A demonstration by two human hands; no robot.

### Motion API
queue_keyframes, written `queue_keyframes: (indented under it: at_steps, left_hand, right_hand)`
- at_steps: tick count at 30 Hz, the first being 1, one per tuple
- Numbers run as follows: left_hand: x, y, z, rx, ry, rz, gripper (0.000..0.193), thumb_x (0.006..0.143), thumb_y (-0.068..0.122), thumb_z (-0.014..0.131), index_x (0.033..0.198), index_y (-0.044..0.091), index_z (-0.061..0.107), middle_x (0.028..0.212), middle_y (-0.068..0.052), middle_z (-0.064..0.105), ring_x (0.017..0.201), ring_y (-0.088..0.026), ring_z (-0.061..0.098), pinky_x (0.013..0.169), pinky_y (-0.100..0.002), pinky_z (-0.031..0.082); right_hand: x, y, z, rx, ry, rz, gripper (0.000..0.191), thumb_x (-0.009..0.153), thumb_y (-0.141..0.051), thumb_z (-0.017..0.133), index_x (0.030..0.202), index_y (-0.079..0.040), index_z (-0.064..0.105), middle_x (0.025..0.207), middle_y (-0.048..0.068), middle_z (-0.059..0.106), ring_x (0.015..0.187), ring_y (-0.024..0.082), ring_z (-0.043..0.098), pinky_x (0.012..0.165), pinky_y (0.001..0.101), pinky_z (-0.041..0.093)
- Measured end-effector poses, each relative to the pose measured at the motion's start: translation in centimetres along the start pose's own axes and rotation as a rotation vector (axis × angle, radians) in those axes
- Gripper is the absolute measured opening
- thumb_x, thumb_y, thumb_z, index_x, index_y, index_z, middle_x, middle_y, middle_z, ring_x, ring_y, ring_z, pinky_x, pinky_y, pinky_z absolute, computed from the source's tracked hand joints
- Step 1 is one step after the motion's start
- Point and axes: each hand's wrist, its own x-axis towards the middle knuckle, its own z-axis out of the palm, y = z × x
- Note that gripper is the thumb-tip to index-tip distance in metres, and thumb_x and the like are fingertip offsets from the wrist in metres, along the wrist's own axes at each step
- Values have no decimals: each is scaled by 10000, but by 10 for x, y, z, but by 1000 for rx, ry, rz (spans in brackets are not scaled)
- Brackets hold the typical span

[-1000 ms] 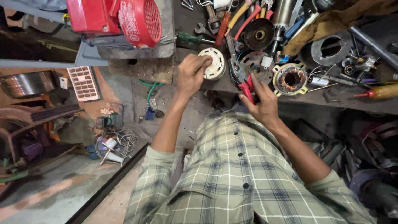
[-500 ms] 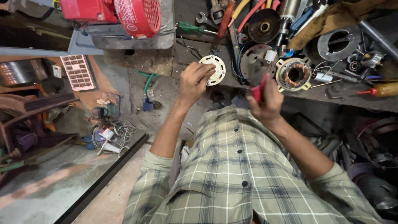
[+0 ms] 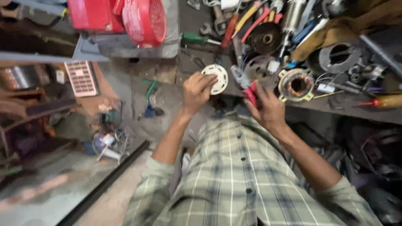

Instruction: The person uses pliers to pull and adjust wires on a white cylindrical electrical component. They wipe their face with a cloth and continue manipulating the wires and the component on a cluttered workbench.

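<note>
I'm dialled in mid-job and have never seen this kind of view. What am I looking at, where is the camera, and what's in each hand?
There is no machine here, just a person working with bare hands. The one picture comes from a camera on their head, looking down past a checked shirt. The left hand grips a white round plate at the edge of a cluttered workbench. The right hand holds red-handled pliers; the picture is blurred, so the tips are unclear. On the bench lie a wound motor stator, screwdrivers and metal rings. A red fan sits top left.
</note>
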Motion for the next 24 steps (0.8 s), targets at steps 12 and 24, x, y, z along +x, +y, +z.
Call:
queue_keyframes:
  at_steps: [12,24]
  left_hand:
    - [9,14,11,60,107,-66,140,879,24,780,1011,7,738,917,-130,727,803,-311,664,734,-406,527]
    - [39,-11,11,-13,-228,95,178,882,78,775,1042,18,723,980,-108,724,893,-323,662,801,-425,539]
  right_hand:
    - [-3,14,-24,123,105,-13,703,902,-259,845,1498,-25,556,1054,153,650,822,311,684,714,414,562]
    - [-27,8,1,68,245,-224,737,851,-290,856,1443,1,526,994,173,612,745,353,638,631,433,527]
